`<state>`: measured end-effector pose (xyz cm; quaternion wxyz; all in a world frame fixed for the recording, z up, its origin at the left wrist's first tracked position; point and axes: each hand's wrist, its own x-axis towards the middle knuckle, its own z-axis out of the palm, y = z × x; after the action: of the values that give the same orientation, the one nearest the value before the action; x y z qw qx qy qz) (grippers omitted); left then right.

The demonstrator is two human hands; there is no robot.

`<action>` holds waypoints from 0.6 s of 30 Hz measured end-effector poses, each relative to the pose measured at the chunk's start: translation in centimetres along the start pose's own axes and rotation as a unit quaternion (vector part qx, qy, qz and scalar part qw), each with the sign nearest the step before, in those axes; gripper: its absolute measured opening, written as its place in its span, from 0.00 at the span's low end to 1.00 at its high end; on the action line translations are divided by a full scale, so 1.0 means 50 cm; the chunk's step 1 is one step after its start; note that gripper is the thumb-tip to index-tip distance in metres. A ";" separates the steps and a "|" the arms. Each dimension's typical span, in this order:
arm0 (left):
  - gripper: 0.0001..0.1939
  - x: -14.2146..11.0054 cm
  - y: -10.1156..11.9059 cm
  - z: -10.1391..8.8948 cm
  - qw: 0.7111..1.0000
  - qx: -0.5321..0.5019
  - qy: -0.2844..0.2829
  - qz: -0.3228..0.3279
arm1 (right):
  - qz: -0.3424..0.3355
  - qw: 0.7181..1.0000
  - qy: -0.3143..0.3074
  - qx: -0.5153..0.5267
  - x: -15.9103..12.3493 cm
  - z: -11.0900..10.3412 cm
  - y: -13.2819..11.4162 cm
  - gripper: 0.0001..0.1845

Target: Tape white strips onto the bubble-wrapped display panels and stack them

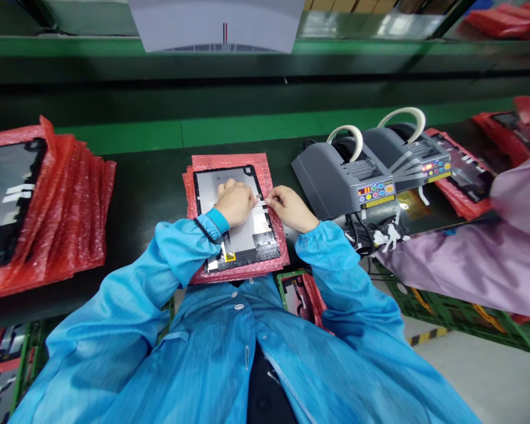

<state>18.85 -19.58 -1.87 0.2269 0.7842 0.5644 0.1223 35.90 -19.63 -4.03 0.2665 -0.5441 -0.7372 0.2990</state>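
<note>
A tablet panel (212,200) with a black frame and a silver-grey inner face lies on red bubble-wrap sleeves (229,160) in front of me. My left hand (235,203) rests over its middle with curled fingers, the thumb side close to the panel's right edge; what those fingers hold, if anything, is hidden. From the right, my right hand (290,209) pinches the end of a small white tape strip (261,203) at that same edge. Thumb and fingertip are closed together there. White and black patches and a yellow label (229,257) show on the lower part of the panel.
Two grey tape dispensers (342,179) stand to the right, tape scraps (387,235) below them. A stack of red sleeves (77,206) with another panel (9,200) is at the left. A co-worker's mauve sleeve (468,265) reaches in from the right. Green crates (481,321) sit below.
</note>
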 end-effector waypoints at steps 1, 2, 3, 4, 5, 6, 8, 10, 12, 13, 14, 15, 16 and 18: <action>0.14 -0.001 0.001 0.000 1.000 0.008 -0.004 0.001 | -0.003 1.000 -0.002 -0.010 0.000 0.001 0.001 0.07; 0.14 -0.002 0.003 -0.001 1.000 0.017 -0.008 -0.001 | -0.006 1.000 -0.004 -0.019 0.000 0.001 0.000 0.07; 0.14 -0.003 0.004 -0.002 1.000 0.027 -0.013 -0.003 | -0.008 1.000 -0.007 -0.028 -0.001 0.000 -0.001 0.07; 0.14 -0.004 0.006 -0.003 0.999 0.038 -0.019 -0.005 | -0.009 0.999 -0.009 -0.036 -0.001 -0.001 -0.003 0.07; 0.14 -0.005 0.007 -0.004 0.999 0.047 -0.023 -0.007 | -0.008 0.999 -0.012 -0.043 -0.002 -0.002 -0.006 0.07; 0.14 -0.006 0.009 -0.005 0.998 0.056 -0.026 -0.008 | -0.008 0.999 -0.015 -0.048 -0.003 -0.003 -0.009 0.07; 0.14 -0.008 0.012 -0.006 0.997 0.068 -0.031 -0.007 | -0.005 0.998 -0.022 -0.054 -0.004 -0.004 -0.014 0.07; 0.13 -0.009 0.014 -0.006 0.997 0.076 -0.034 -0.007 | 0.004 0.999 -0.021 -0.050 -0.004 -0.002 -0.013 0.07; 0.12 -0.009 0.013 -0.006 0.996 0.077 -0.033 -0.010 | 0.034 0.999 -0.008 -0.020 -0.005 0.003 -0.004 0.09; 0.11 -0.008 0.011 -0.007 0.997 0.074 -0.029 -0.015 | 0.059 0.998 0.004 0.010 -0.005 0.007 0.003 0.10; 0.10 -0.007 0.009 -0.009 0.997 0.069 -0.023 -0.022 | 0.089 0.995 0.014 0.051 -0.006 0.010 0.012 0.13; 0.09 -0.006 0.007 -0.010 0.997 0.061 -0.015 -0.033 | 0.122 0.987 0.019 0.104 -0.006 0.014 0.020 0.16; 0.08 -0.006 0.004 -0.011 0.998 0.051 -0.005 -0.044 | 0.154 0.974 0.015 0.164 -0.007 0.017 0.028 0.20; 0.08 -0.004 0.002 -0.011 0.998 0.031 0.010 -0.058 | 0.206 0.939 -0.020 0.274 -0.010 0.022 0.041 0.27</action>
<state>18.60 -19.66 -1.33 0.2037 0.7555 0.6148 0.0991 36.56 -19.83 -6.31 0.3232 -0.5837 -0.5035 0.5489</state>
